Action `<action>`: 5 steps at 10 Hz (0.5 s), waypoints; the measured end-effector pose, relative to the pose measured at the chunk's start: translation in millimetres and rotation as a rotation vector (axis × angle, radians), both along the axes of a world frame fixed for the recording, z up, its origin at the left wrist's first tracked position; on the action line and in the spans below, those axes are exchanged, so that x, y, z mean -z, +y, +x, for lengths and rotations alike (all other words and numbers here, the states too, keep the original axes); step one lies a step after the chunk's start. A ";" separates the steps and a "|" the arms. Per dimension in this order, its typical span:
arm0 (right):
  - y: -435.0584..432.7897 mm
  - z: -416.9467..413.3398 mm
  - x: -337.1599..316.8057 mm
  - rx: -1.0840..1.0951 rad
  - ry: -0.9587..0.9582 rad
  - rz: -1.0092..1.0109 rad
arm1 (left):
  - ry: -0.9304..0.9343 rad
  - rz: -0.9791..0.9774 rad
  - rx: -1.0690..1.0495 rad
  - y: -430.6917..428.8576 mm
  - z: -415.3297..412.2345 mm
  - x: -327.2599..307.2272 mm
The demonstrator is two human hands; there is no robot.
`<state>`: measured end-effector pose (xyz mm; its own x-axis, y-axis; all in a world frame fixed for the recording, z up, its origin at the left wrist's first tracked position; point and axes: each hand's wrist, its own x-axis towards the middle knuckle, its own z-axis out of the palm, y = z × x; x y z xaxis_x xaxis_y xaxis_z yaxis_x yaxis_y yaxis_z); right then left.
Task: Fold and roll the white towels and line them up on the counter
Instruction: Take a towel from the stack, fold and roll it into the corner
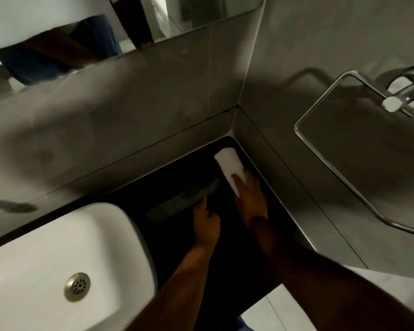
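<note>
Right hand (247, 199), fingers closed over the rolled white towel (228, 172) ahead of it on the dark tabletop (177, 247); left hand (206, 223) curls empty. We judge release may let it unroll.

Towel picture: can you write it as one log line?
right hand: on rolled white towel | towel: black counter, corner by wall | left hand: empty, curled | sink: left
</note>
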<state>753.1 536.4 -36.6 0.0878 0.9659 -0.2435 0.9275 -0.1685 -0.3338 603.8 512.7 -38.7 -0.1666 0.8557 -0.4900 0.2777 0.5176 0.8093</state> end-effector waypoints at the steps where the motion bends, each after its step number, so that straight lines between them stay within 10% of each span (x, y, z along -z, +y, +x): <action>1: 54.0 14.0 -13.2 0.047 0.008 0.032 | 0.006 0.057 0.008 -19.5 -17.5 -1.1; 5: 67.3 5.4 -42.9 -0.183 -0.324 0.011 | 0.359 0.307 0.183 -100.0 -78.4 -39.8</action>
